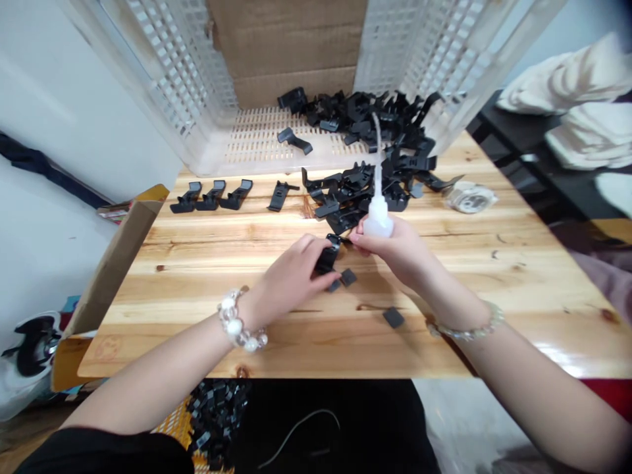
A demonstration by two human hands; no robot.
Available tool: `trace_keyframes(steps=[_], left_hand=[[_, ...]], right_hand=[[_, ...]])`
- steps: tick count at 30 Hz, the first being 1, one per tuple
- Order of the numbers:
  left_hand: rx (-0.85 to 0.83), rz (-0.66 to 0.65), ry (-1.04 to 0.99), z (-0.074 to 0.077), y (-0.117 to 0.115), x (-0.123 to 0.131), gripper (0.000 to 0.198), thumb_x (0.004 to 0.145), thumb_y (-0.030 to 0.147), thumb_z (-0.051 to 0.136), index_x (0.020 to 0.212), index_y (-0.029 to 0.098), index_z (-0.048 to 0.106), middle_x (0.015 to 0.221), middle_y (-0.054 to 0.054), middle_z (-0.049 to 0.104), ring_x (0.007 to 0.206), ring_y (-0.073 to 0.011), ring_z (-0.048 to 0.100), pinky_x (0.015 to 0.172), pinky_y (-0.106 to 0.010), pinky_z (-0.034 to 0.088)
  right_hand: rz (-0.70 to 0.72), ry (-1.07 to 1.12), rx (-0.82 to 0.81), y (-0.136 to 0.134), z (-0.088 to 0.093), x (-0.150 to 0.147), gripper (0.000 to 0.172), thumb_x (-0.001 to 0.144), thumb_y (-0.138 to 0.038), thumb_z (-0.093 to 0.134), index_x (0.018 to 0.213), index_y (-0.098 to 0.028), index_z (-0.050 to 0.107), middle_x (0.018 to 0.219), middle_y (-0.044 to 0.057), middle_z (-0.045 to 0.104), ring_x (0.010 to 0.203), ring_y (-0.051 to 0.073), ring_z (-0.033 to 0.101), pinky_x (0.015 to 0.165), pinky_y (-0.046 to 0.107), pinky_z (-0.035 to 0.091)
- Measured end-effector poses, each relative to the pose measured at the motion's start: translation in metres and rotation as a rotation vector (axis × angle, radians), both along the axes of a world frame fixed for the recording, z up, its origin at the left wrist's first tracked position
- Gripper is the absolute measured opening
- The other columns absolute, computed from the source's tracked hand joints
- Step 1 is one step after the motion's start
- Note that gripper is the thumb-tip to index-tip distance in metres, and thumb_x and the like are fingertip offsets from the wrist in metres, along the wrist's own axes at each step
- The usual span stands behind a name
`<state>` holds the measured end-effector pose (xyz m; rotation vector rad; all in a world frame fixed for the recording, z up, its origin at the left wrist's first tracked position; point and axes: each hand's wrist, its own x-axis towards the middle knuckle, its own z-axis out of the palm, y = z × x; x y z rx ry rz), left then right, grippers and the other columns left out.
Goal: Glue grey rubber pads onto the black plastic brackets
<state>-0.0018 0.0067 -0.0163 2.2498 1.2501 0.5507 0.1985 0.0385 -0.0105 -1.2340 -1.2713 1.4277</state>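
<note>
My left hand point(301, 270) is closed round a black plastic clip point(328, 255) just above the wooden tabletop. In my right hand point(395, 247) is a white squeeze bottle point(379, 214) with a long thin nozzle pointing up and away from me. The fingertips of that hand come close to the clip's far end; whether they touch it I cannot tell. Small dark square pads lie near my hands: one pad point(348, 277) beside the left thumb, another partly under it, and a separate pad point(394, 317) nearer the front edge.
A white plastic crate point(212, 148) lies on its side at the back, with a heap of black clips point(365, 118) spilling onto the table point(197, 329). Several clips point(212, 195) stand in a row at left. A clear tape roll point(471, 197) sits right. Below is a basket of black parts point(217, 415).
</note>
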Motion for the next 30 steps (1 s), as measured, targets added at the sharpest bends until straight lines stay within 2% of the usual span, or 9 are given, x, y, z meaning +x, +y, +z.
trace_keyframes(steps=[4,8,10,12,16,21,23,26,30], left_hand=[[0.003,-0.001,-0.003,-0.007,-0.011,0.008,0.031,0.093,0.033,0.055,0.119,0.017,0.053,0.118,-0.012,0.053,0.108,-0.0243,0.054,0.096,-0.041,0.046],[0.025,-0.007,-0.134,-0.008,-0.004,0.000,0.025,0.094,0.024,0.050,0.118,0.017,0.052,0.117,-0.011,0.054,0.111,-0.0216,0.054,0.099,-0.038,0.046],[0.081,-0.003,-0.201,-0.007,-0.002,-0.002,0.023,0.093,0.019,0.049,0.116,0.018,0.053,0.116,-0.010,0.056,0.114,-0.0212,0.053,0.103,-0.039,0.043],[0.063,0.025,-0.319,-0.006,-0.001,-0.002,0.023,0.092,0.017,0.050,0.115,0.020,0.053,0.117,-0.009,0.057,0.114,-0.0205,0.054,0.102,-0.038,0.044],[-0.179,0.169,-0.657,-0.004,0.002,-0.001,0.024,0.089,0.017,0.056,0.113,0.019,0.053,0.115,-0.008,0.059,0.104,-0.0169,0.061,0.091,-0.031,0.050],[-0.411,0.289,-1.024,-0.006,0.011,-0.003,0.023,0.083,0.020,0.068,0.105,0.018,0.061,0.093,-0.001,0.068,0.090,-0.0127,0.064,0.084,-0.026,0.051],[-0.552,0.268,-1.116,-0.007,0.013,-0.004,0.025,0.084,0.027,0.069,0.106,0.018,0.065,0.096,-0.003,0.070,0.094,-0.0147,0.065,0.089,-0.029,0.051],[-0.735,0.132,-1.067,-0.007,0.009,-0.003,0.034,0.089,0.042,0.062,0.110,0.016,0.070,0.106,-0.008,0.072,0.105,-0.0213,0.065,0.100,-0.036,0.047],[-0.816,0.008,-0.964,-0.005,0.002,0.000,0.039,0.093,0.044,0.056,0.121,0.019,0.067,0.112,-0.009,0.072,0.108,-0.0246,0.066,0.099,-0.039,0.047]], right_hand=[[0.023,-0.096,0.001,0.001,-0.003,0.001,0.024,0.059,-0.020,0.077,0.077,-0.018,0.061,0.079,0.002,0.065,0.066,0.014,0.054,0.061,0.029,0.043],[0.059,-0.212,0.114,0.001,-0.006,0.001,0.028,0.064,-0.020,0.072,0.091,-0.018,0.065,0.082,0.001,0.063,0.073,0.016,0.054,0.066,0.029,0.042],[0.100,-0.248,0.157,0.000,-0.007,0.001,0.026,0.067,-0.020,0.070,0.092,-0.018,0.065,0.083,0.001,0.062,0.074,0.016,0.053,0.066,0.029,0.041],[0.138,-0.244,0.155,0.000,-0.007,0.001,0.023,0.069,-0.021,0.070,0.091,-0.018,0.064,0.080,0.000,0.060,0.072,0.015,0.051,0.065,0.028,0.040],[0.157,-0.178,0.134,-0.003,-0.004,0.001,0.028,0.066,-0.025,0.077,0.086,-0.019,0.058,0.076,-0.002,0.054,0.068,0.013,0.047,0.061,0.028,0.039],[0.244,-0.023,-0.006,-0.010,0.006,-0.002,0.030,0.069,-0.030,0.079,0.082,-0.019,0.054,0.068,-0.005,0.053,0.058,0.010,0.048,0.055,0.026,0.038],[0.275,0.058,-0.068,-0.012,0.008,-0.003,0.029,0.070,-0.029,0.079,0.079,-0.018,0.053,0.065,-0.005,0.054,0.055,0.009,0.049,0.053,0.026,0.039],[0.250,0.187,-0.098,-0.014,0.005,-0.006,0.031,0.067,-0.026,0.082,0.076,-0.018,0.053,0.065,-0.005,0.055,0.054,0.008,0.050,0.053,0.025,0.041],[0.226,0.264,-0.113,-0.017,0.001,-0.010,0.031,0.066,-0.026,0.083,0.078,-0.018,0.056,0.065,-0.005,0.058,0.054,0.009,0.052,0.053,0.024,0.041]])
